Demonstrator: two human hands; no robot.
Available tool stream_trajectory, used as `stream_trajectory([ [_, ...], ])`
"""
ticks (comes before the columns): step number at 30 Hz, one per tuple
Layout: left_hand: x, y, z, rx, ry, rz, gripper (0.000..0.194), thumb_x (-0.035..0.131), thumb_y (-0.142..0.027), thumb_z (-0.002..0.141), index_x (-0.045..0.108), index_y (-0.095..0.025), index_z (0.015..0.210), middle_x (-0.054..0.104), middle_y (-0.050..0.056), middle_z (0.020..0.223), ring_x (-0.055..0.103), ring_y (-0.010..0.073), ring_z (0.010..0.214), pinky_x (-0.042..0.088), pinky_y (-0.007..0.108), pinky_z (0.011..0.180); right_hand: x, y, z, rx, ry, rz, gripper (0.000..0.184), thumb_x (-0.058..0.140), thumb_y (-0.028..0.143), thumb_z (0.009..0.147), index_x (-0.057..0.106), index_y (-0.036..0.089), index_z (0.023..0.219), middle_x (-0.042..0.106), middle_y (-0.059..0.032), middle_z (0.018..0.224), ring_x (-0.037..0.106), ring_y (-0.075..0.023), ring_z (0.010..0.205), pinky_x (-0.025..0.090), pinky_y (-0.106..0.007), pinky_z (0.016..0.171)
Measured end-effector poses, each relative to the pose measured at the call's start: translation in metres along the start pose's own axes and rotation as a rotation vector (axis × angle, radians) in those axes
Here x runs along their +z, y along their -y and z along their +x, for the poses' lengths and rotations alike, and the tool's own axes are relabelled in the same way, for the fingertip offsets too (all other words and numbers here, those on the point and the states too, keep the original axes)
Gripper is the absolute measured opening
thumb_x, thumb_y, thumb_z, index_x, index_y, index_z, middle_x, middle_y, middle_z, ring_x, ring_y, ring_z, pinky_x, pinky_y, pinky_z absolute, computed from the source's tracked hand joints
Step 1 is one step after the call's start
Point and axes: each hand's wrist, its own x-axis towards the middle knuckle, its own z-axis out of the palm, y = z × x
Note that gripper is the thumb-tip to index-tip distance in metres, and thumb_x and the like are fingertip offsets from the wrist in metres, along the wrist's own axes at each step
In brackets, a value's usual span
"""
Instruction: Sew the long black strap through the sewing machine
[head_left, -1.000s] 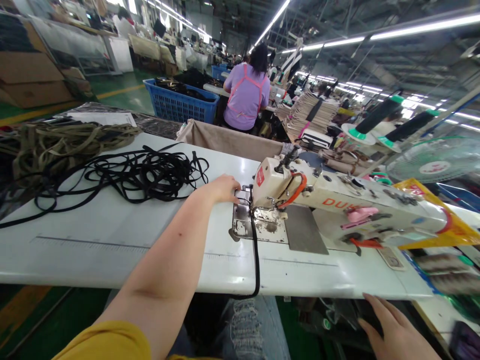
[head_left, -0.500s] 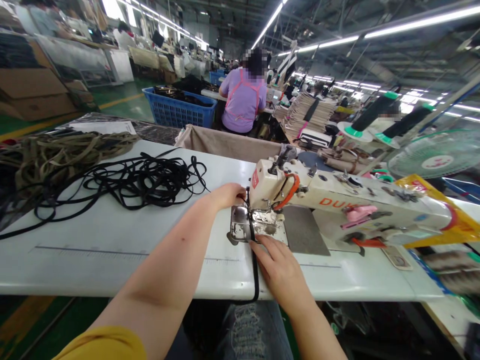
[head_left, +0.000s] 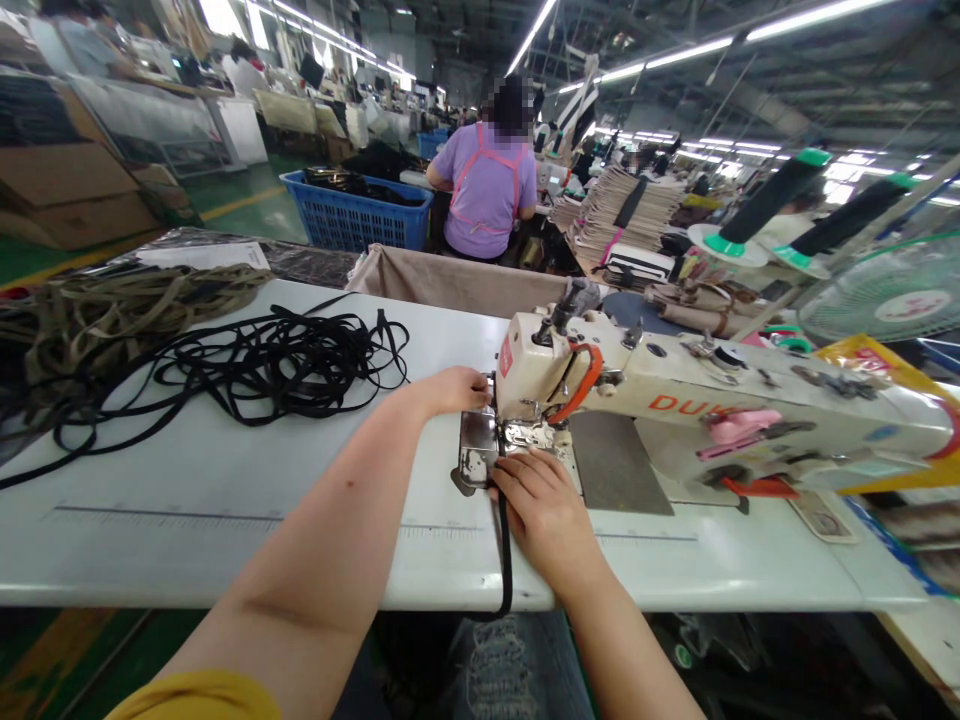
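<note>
A narrow black strap runs from the table's front edge up under the head of the sewing machine. My right hand rests at the front of the metal needle plate, with the strap held under its fingertips and thumb. Beyond the plate, my left hand is closed, its fingertips pinched at the strap's far end beside the machine head. The fingertips there are partly hidden. To the left lies a tangled heap of black strap.
Olive straps are piled at the far left. A beige cloth bin adjoins the table's back edge. Farther off are a blue basket and a seated person. Thread cones and a fan stand at right.
My right hand has slid forward with the strap, closer to the needle, so less strap shows ahead of its fingers. My left hand stays behind the needle. The view has shifted slightly.
</note>
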Motion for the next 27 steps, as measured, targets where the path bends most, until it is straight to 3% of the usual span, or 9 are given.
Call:
stream_trajectory([
  [5,-0.002,-0.001,-0.003,-0.026,0.035,-0.019,0.027,0.067,-0.034,0.085,0.082,-0.018,0.1,0.082,0.007,0.099,0.071,0.0243,0.089,0.051,0.029,0.079,0.004,-0.001,-0.001,0.053,-0.067,-0.007,0.027,0.057,0.022,0.11,0.075,0.022,0.131,0.079,-0.0096,0.126,0.072,-0.0246,0.12,0.053,-0.051,0.115],
  [10,-0.005,-0.002,-0.008,0.017,0.036,-0.054,0.023,0.068,-0.031,0.087,0.081,-0.017,0.1,0.082,0.004,0.097,0.071,0.0214,0.088,0.049,0.027,0.079,-0.001,0.004,-0.006,0.006,-0.094,0.037,0.021,0.063,0.02,0.108,0.077,0.021,0.124,0.081,-0.0075,0.12,0.075,-0.0221,0.112,0.054,-0.049,0.115],
  [18,-0.005,0.001,-0.001,0.106,-0.075,0.106,0.02,0.067,-0.026,0.092,0.084,-0.017,0.1,0.078,0.009,0.107,0.071,0.0233,0.096,0.051,0.029,0.089,-0.002,0.004,-0.004,0.028,-0.083,0.028,0.023,0.058,0.024,0.111,0.074,0.019,0.126,0.08,-0.0094,0.122,0.074,-0.0236,0.116,0.054,-0.049,0.115],
  [27,-0.016,-0.002,-0.01,0.011,-0.244,0.257,0.022,0.063,-0.029,0.1,0.083,-0.02,0.099,0.073,0.009,0.107,0.07,0.0238,0.1,0.052,0.032,0.091,0.003,0.001,-0.006,0.031,-0.061,-0.003,0.027,0.057,0.024,0.111,0.072,0.018,0.133,0.077,-0.0111,0.13,0.071,-0.025,0.125,0.054,-0.05,0.116],
])
